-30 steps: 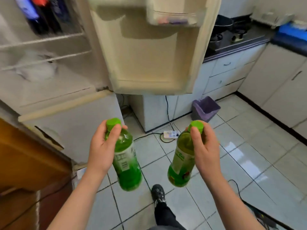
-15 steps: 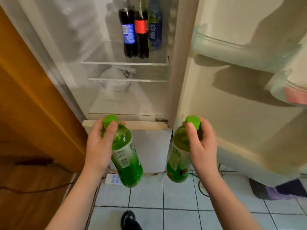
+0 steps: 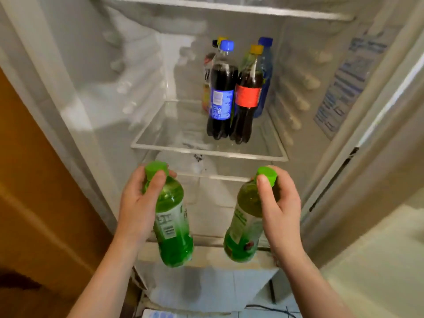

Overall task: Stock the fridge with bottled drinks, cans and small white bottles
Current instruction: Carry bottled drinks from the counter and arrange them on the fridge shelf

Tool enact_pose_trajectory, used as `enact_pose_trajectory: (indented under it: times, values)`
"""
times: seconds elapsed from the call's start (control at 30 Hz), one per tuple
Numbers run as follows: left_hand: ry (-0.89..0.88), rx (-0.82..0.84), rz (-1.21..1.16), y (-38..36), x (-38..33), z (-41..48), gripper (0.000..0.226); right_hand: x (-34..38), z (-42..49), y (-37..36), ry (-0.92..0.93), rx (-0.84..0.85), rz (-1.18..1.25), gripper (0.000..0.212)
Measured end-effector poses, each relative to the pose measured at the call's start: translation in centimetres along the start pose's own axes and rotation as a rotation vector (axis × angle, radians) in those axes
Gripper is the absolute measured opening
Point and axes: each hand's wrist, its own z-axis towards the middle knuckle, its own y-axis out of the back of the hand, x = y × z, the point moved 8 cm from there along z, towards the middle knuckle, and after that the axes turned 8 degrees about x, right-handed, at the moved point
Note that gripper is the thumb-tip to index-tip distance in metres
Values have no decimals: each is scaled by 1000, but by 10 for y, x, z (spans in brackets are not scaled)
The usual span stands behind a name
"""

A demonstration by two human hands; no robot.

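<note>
Before the fridge (image 3: pixel 68 92), hands (image 3: pixel 137 203) (image 3: pixel 282 212) clasp glossy green bottles (image 3: pixel 172 223) (image 3: pixel 246 223).

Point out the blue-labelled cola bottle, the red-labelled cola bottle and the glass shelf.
Blue-labelled dark cola bottle (image 3: pixel 220 104): head view, on its label.
Red-labelled dark cola bottle (image 3: pixel 247 97): head view, on its label.
Clear glass shelf (image 3: pixel 174 125): head view, bare left part.

Orange-brown wooden panel (image 3: pixel 34 180) is being seen at left. Pale tiled floor (image 3: pixel 263 314) is being glimpsed at bottom, crossed by a dark cable (image 3: pixel 270 308). Scene is being lit softly, evenly.
</note>
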Motion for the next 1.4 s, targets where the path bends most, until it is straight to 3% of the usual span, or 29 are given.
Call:
enact_pose_trajectory:
  times: [0.23,0.4,0.67,0.97,1.07,1.2,1.4]
  values:
    - [-195,106,-13,-1,-27,125,16,20,88,-14,146,-242,-54,7]
    - [-344,107,-159,-12,-45,179,12,32,129,-5,215,-332,-77,4]
    - [-389,117,-60,-34,-52,233,11,18,169,27,195,-564,-72,2]
    - [-328,-7,157,-55,-13,266,14,-10,211,28,188,-536,-167,5]
    - [-334,-36,245,-63,-8,273,15,-22,226,26,165,-502,-155,18]
    - [-361,-156,365,-62,-9,279,37,-32,238,32,151,-529,-163,27]
    - [-468,-264,394,-58,-9,267,35,-41,239,32,177,-552,-178,40]
